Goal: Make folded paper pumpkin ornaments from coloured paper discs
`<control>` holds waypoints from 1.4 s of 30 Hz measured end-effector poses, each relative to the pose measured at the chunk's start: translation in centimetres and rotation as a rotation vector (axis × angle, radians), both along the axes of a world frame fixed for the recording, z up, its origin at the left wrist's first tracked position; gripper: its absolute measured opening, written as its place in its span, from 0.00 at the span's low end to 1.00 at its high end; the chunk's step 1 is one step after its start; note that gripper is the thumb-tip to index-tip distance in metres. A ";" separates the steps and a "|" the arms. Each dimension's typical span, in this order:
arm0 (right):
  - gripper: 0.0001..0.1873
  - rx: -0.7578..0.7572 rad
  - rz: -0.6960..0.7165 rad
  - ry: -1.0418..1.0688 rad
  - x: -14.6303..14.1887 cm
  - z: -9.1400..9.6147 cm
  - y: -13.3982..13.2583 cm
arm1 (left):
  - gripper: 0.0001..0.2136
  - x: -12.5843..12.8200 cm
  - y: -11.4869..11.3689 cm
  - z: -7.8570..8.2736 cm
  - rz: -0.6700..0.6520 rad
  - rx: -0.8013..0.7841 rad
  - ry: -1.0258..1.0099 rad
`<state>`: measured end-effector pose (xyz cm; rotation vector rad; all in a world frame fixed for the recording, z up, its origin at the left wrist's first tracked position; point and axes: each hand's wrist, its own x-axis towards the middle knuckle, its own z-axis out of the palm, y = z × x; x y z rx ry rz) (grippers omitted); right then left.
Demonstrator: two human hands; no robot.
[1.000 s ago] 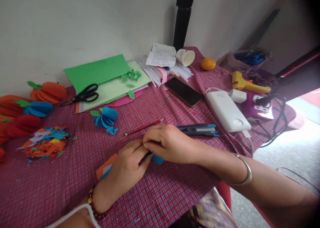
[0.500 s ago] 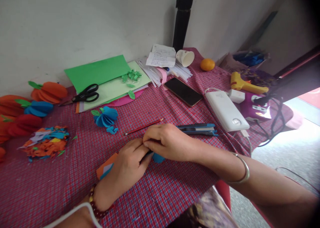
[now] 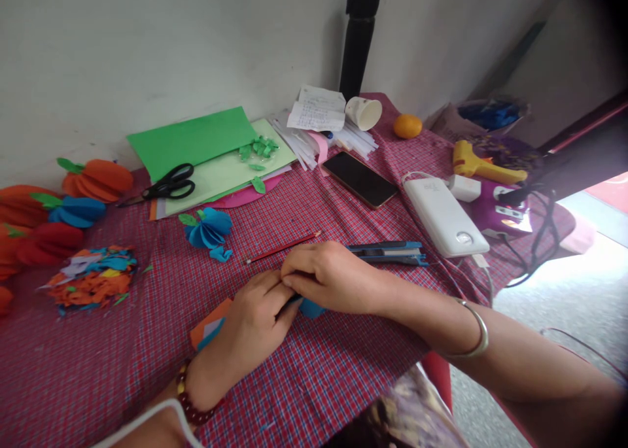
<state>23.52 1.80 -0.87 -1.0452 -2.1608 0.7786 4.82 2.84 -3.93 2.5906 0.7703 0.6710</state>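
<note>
My left hand [image 3: 262,314] and my right hand [image 3: 338,278] meet over the near middle of the table, fingers curled and touching. A piece of blue paper [image 3: 311,309] pokes out below my right hand; both hands appear closed on it, though most of it is hidden. Something dark shows between my fingers, too covered to name. Beside my left wrist lie orange, white and blue paper pieces [image 3: 209,328]. Just beyond my hands are a red pencil [image 3: 282,248] and a blue stapler-like tool [image 3: 387,252]. Further off sits a blue folded-paper pumpkin [image 3: 209,229] with a green leaf.
At left are several paper pumpkins [image 3: 98,180] and a heap of paper scraps [image 3: 95,281]. Scissors [image 3: 171,183] rest on green card [image 3: 196,140]. A phone [image 3: 360,178], white power bank [image 3: 444,216], yellow glue gun [image 3: 485,163] and cables occupy the right. A black bottle [image 3: 360,42] stands behind.
Both hands stay together in nearly the same place and grip. The view has shifted very slightly.
</note>
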 end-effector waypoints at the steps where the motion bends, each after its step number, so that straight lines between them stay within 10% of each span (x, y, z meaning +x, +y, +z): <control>1: 0.08 -0.001 -0.001 0.000 0.0 0.0 0.0 | 0.04 0.0 0.0 0.0 0.001 0.004 0.000; 19: 0.08 0.096 -0.052 0.135 0.1 0.3 -0.1 | 0.04 -0.6 0.2 0.5 0.025 0.124 -0.068; 31: 0.06 0.070 -0.262 0.386 0.6 0.9 -0.1 | 0.06 -0.9 1.0 2.1 0.206 -0.501 -0.302; 42: 0.06 -0.032 -0.220 0.231 0.7 1.3 0.0 | 0.08 -1.9 1.2 1.5 0.098 0.244 -0.167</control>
